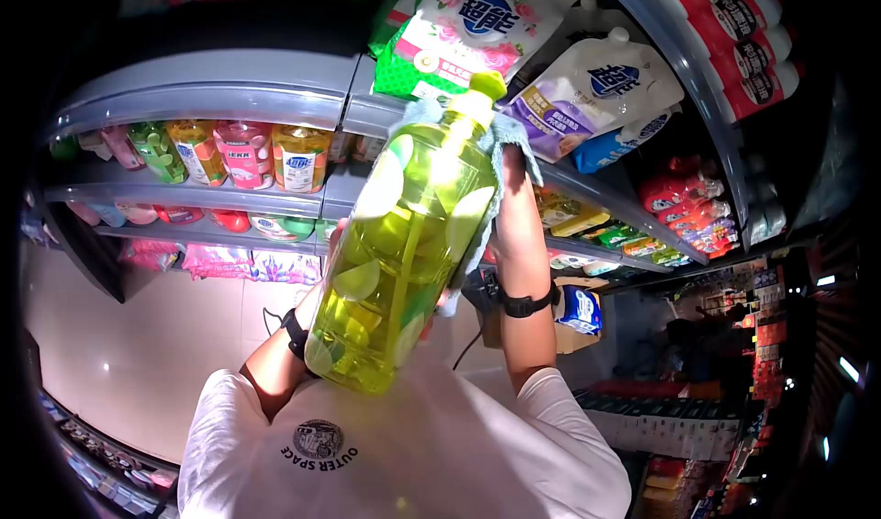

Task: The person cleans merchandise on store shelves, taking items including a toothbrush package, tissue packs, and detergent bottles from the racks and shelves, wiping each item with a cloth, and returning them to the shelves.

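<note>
A large clear pump bottle of yellow-green liquid (399,253) is held up tilted before my chest, its green pump top (488,84) pointing up and right. My left hand (338,236) grips it at the left side, with most of its fingers hidden behind the bottle. On the bottle's upper right, my right hand (516,166) is closed on a light-blue cloth (510,133) pressed around the shoulder and side. The cloth hides much of that hand, and a fold of it shows left of the pump neck.
Detergent pouches (491,23) fill the shelf just beyond the pump. Lower shelves (197,195) hold several colourful bottles (243,155). At right, an open cardboard box (574,337) with a blue package (580,309) sits below the shelving. Red bottle packs (734,46) stand upper right.
</note>
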`<state>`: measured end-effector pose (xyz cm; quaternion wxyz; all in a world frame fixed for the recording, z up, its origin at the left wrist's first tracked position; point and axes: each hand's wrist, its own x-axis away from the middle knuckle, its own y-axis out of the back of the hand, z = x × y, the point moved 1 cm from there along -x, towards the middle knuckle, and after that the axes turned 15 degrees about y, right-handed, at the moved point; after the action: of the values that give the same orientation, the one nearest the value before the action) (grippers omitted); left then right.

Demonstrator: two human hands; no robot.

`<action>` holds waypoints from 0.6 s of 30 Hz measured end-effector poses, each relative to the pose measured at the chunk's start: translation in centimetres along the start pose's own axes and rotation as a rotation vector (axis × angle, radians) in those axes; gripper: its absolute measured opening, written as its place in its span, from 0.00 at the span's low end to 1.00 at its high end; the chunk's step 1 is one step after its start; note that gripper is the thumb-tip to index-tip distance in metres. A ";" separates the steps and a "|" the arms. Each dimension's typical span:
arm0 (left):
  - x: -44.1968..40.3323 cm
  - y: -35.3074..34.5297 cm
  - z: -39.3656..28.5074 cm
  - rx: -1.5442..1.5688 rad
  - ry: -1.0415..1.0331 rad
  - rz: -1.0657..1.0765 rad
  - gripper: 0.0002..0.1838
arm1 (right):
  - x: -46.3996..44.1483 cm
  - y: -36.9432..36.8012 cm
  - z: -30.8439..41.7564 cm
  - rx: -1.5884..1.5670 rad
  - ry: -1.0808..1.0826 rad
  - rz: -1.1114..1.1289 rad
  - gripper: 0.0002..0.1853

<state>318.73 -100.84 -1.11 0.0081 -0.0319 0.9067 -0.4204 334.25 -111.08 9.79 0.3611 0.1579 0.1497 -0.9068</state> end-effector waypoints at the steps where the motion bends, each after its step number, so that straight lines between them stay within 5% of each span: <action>1: 0.0 0.0 0.0 0.007 0.002 0.005 0.30 | -0.3 -0.4 -0.1 -0.065 -0.025 0.001 0.22; 5: 0.1 0.4 -0.8 0.026 -0.011 0.009 0.27 | -2.4 -0.2 -1.6 -0.445 -0.150 0.148 0.20; 8: 0.2 0.2 -1.4 -0.038 -0.073 -0.028 0.26 | -2.4 -1.6 -1.6 -0.339 -0.125 0.044 0.20; 12: 0.4 1.0 -2.7 -0.849 -0.556 -0.248 0.24 | -0.7 -4.4 -0.8 -0.430 -0.081 -0.018 0.23; 13: 0.1 1.2 -2.7 -0.710 -0.482 -0.202 0.24 | -0.1 -4.4 -1.2 -0.436 -0.048 -0.057 0.24; 15: 0.0 1.4 -2.1 0.344 0.076 0.103 0.24 | 1.8 -5.0 -1.4 -0.159 0.024 -0.087 0.26; 18: 0.1 2.0 -2.2 0.111 -0.007 -0.010 0.25 | 4.5 -4.3 -2.3 -0.001 0.138 0.049 0.28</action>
<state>318.41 -97.89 -1.20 0.0107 -0.0375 0.8818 -0.4701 328.52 -109.97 6.63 0.3721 0.2235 0.1707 -0.8846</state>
